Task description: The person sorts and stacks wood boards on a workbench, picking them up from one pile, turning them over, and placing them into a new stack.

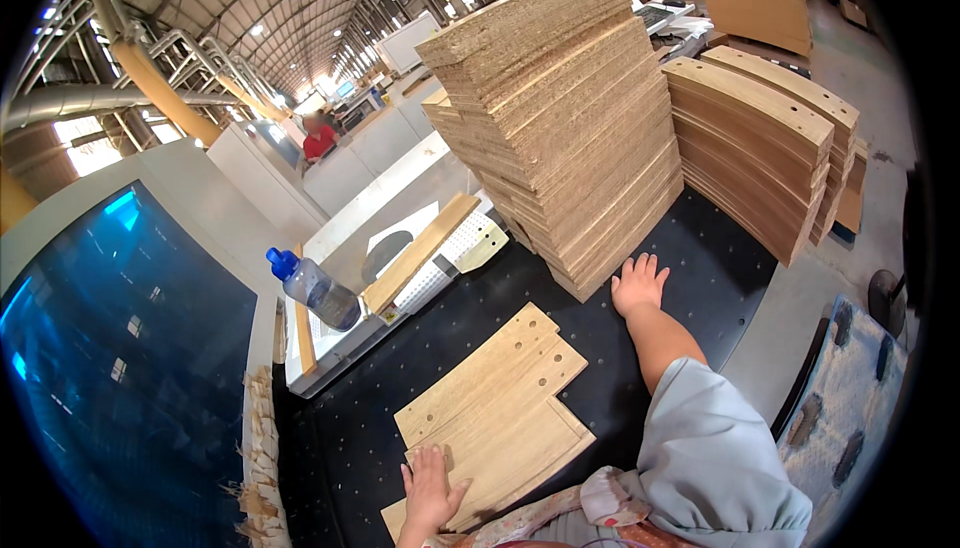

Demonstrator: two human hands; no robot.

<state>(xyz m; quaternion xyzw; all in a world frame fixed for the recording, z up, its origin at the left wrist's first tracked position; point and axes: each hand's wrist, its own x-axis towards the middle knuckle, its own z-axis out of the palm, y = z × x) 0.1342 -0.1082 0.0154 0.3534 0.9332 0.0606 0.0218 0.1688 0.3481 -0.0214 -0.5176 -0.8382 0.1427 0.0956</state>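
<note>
1. Notched wooden panels (495, 403) lie flat in a small stack on the black perforated table (400, 428), in the lower middle of the frame; we see drilled holes along the upper right edge of the top panel.
2. Our left hand (430, 493) rests palm down on the lower left corner of the top panel, fingers spread; the grip is released, closed on nothing.
3. Our right hand (638, 285) lies flat on the table at the right of centre, fingers spread and the grip released, the fingertips just at the foot of the tall stack of chipboard panels (560, 118).
4. That tall stack fills the upper middle of the frame and leans slightly in the fisheye view; we see its rough edges layer on layer.
5. To its right, in the upper right of the frame, stand two lower stacks of curved wooden panels (755, 143).
6. At the left of centre a clear plastic bottle with a blue cap (315, 288) lies tilted against the machine's pale fence, just beside a long wooden strip (420, 251).
7. A blue glass panel (110, 368) fills the lower left, with wood offcuts (262, 448) piled along its edge.
8. A person in a red top (320, 138) works far off in the upper left.
</note>
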